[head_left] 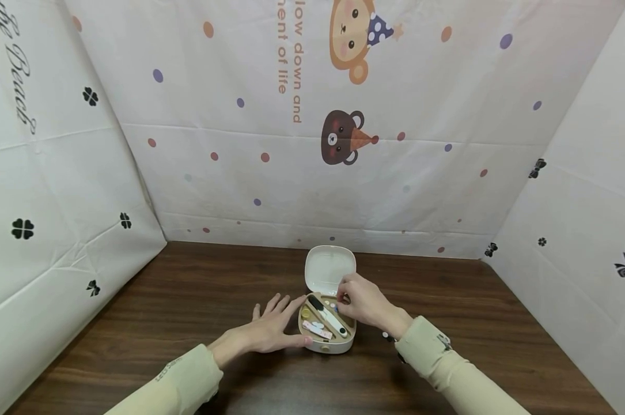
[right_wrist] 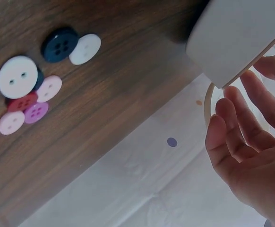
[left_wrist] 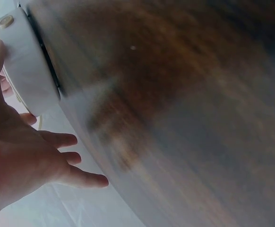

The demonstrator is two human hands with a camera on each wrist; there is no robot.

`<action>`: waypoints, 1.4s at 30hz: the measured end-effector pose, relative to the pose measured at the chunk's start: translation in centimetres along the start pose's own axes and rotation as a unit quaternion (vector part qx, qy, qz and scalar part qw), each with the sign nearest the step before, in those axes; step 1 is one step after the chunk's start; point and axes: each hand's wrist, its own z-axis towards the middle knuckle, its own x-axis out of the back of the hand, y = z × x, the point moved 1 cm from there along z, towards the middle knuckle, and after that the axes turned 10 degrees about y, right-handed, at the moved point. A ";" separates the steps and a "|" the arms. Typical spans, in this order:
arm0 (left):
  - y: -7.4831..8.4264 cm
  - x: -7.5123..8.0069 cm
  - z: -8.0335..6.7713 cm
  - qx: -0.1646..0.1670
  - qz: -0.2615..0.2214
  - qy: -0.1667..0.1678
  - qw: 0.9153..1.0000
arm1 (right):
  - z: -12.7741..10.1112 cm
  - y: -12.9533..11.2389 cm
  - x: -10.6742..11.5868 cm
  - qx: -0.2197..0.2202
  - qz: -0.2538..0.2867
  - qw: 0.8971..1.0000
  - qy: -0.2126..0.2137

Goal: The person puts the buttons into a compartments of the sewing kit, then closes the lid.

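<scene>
I see the open box (head_left: 326,340) on the table (head_left: 188,300), lid (head_left: 329,270) up at 12 o'clock. Left hand (head_left: 271,328) lies flat, fingers spread, thumb touching the box at 9 o'clock. Right hand (head_left: 361,302) reaches in at 2 o'clock, fingertips curled; I cannot tell whether it pinches anything. Buttons (right_wrist: 31,97) lie loose on the table.

Dark wooden table (head_left: 188,300), white cartoon-bear sheet (head_left: 312,144) behind, clover-printed sheets (head_left: 48,202) at the sides
</scene>
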 end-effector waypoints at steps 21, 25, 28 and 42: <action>0.1 -0.2 0.0 -0.002 -0.002 -0.002 1.000 | -0.2 0.2 -0.2 -0.018 -0.006 1.000 -0.014; 0.1 -0.2 0.0 -0.003 0.000 -0.001 1.000 | -0.3 0.0 0.3 -0.019 -0.002 1.000 -0.004; 0.0 -0.1 0.0 -0.004 0.001 0.002 1.000 | -0.4 -0.1 0.8 -0.019 0.008 1.000 0.001; -0.2 -0.2 -0.1 -0.002 -0.006 0.005 1.000 | -3.5 1.0 3.0 -0.018 0.010 0.999 0.040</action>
